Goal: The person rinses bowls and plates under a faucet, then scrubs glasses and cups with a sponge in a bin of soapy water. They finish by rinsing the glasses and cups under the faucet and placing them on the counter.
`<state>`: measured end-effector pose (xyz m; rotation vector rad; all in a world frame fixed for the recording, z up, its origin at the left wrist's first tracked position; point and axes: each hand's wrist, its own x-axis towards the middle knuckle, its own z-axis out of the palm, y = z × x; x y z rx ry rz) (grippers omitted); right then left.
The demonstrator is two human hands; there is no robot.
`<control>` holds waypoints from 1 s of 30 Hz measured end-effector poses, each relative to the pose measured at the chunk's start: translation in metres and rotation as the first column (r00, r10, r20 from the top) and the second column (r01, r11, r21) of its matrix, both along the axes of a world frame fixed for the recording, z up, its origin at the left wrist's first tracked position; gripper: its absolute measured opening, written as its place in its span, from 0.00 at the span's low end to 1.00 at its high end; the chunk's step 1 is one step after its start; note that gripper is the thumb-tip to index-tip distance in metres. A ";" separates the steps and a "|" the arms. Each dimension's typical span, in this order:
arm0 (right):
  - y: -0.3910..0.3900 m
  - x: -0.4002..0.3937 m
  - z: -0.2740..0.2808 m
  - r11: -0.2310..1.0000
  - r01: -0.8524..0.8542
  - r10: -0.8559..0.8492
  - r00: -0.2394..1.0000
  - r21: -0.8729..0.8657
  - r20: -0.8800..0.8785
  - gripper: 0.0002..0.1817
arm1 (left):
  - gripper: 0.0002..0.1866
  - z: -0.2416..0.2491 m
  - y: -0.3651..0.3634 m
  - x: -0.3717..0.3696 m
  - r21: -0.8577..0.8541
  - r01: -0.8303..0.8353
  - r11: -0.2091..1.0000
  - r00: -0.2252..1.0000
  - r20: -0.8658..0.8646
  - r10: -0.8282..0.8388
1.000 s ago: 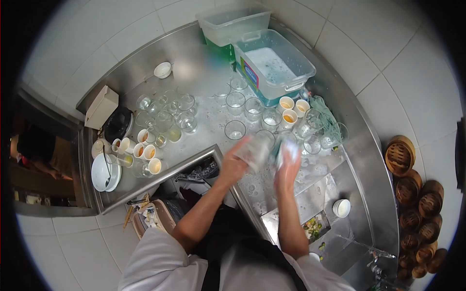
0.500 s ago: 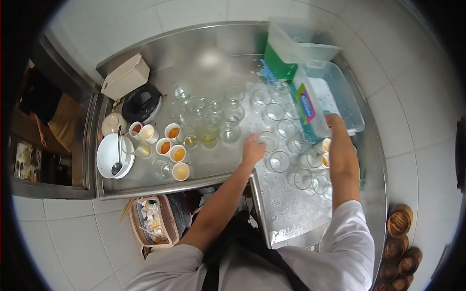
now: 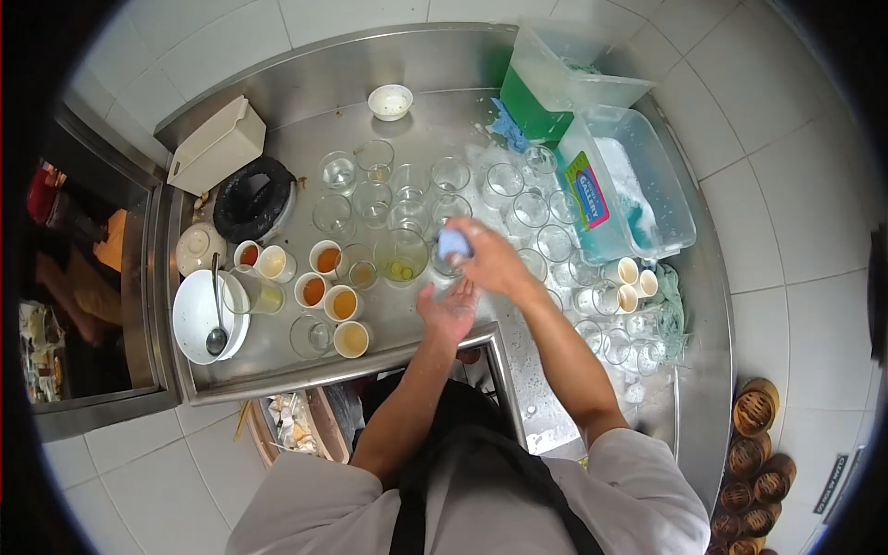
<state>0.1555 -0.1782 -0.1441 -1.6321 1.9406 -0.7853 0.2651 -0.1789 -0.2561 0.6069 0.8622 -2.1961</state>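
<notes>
My right hand [image 3: 490, 262] is closed on a blue sponge [image 3: 453, 242] above the steel counter [image 3: 305, 129], among several clear glasses [image 3: 450, 174]. Just below it, my left hand [image 3: 449, 310] is turned palm up with its fingers apart, and I see nothing solid in it. A glass with yellowish liquid [image 3: 400, 254] stands just left of the sponge. At the right, a clear tub of soapy water [image 3: 638, 190] lies behind the glasses, with a second tub of green liquid [image 3: 546, 92] beyond it.
Small white cups of tea [image 3: 328, 282] stand at the left beside a white bowl with a spoon [image 3: 211, 314], a black round lid [image 3: 252, 196] and a beige box [image 3: 217, 143]. A waste bin [image 3: 296, 421] sits under the counter edge. Bamboo steamers [image 3: 754, 435] are stacked at the lower right.
My right hand came back from the soapy tub with the blue sponge to the counter's middle. The left hand let go of the glass and turned palm up. The view shifted left.
</notes>
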 end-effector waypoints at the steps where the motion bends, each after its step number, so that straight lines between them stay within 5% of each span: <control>1: 0.004 0.007 -0.009 1.000 0.009 -0.009 1.000 0.000 -0.006 0.24 | 0.41 -0.011 -0.010 -0.002 0.000 0.009 1.000 1.000 -0.006 -0.009; 3: 0.020 0.016 -0.021 0.992 -0.112 0.120 0.973 0.052 -0.198 0.23 | 0.40 -0.036 -0.026 -0.014 -0.489 0.201 0.849 0.978 0.142 -0.150; 5: 0.043 0.011 -0.009 0.997 -0.051 0.061 0.982 0.058 -0.177 0.23 | 0.40 -0.054 -0.037 -0.028 -0.502 0.323 0.802 0.944 0.228 -0.237; 7: 0.079 -0.006 -0.007 0.960 0.123 -0.205 0.921 -0.251 -0.332 0.23 | 0.40 -0.050 -0.032 -0.033 -0.499 0.437 0.748 0.895 0.323 -0.308; 8: 0.101 -0.005 0.005 0.915 0.309 -0.375 0.889 -0.260 -0.264 0.23 | 0.41 -0.028 -0.025 -0.031 -0.639 0.581 0.504 0.700 0.708 0.090; 9: 0.122 0.002 0.016 0.837 0.486 -0.535 0.823 -0.253 -0.189 0.22 | 0.42 -0.011 -0.020 -0.029 -0.576 0.773 0.265 0.357 0.741 0.569; 13: 0.158 0.012 0.003 0.707 0.639 -0.652 0.755 -0.302 0.069 0.18 | 0.45 0.034 -0.010 -0.038 -0.709 0.668 0.226 0.499 0.653 0.570; 15: 0.141 0.024 -0.011 0.810 0.398 -0.426 0.904 -0.430 0.034 0.19 | 0.40 0.054 -0.007 -0.043 -0.643 0.442 0.625 0.853 0.517 -0.072; 16: 0.124 0.031 -0.018 0.780 0.480 -0.478 0.871 -0.401 0.113 0.20 | 0.31 0.039 -0.007 -0.046 -0.648 0.541 0.536 0.831 0.511 -0.222; 18: 0.127 0.030 -0.018 0.728 0.577 -0.546 0.815 -0.370 0.196 0.22 | 0.27 0.041 0.013 -0.052 -0.643 0.578 0.502 0.809 0.531 -0.251; 21: 0.165 0.024 0.016 0.691 0.723 -0.428 0.410 -0.001 0.805 0.20 | 0.22 0.072 0.023 -0.053 -0.661 0.574 0.483 0.819 0.459 -0.345; 23: 0.189 0.018 0.025 0.710 0.681 -0.310 0.075 0.178 0.948 0.19 | 0.23 0.098 0.021 -0.050 -0.535 0.676 0.507 0.708 0.281 -0.648; 24: 0.203 0.017 0.023 0.715 0.657 -0.274 -0.053 0.240 0.960 0.19 | 0.29 0.092 0.021 -0.058 -0.521 0.586 0.621 0.809 0.325 -0.491; 25: 0.221 0.011 0.014 0.591 0.795 -0.328 0.389 -0.134 0.861 0.19 | 0.29 0.100 0.036 -0.061 -0.523 0.596 0.609 0.800 0.323 -0.506; 26: 0.234 0.007 0.008 0.523 0.785 -0.384 0.566 -0.333 0.729 0.19 | 0.32 0.112 0.057 -0.062 -0.605 0.661 0.443 0.749 0.505 -0.428; 27: 0.246 0.003 0.001 0.436 0.738 -0.481 0.675 -0.515 0.560 0.19 | 0.35 0.119 0.080 -0.062 -0.636 0.729 0.253 0.684 0.659 -0.313; 29: 0.264 -0.011 -0.010 0.600 0.681 -0.609 0.729 -0.420 0.312 0.21 | 0.36 0.113 0.127 -0.068 -0.654 0.749 0.106 0.658 0.716 -0.234; 30: 0.275 -0.017 -0.018 0.602 0.737 -0.642 0.676 -0.307 0.362 0.21 | 0.37 0.112 0.146 -0.072 -0.671 0.741 -0.011 0.666 0.737 -0.115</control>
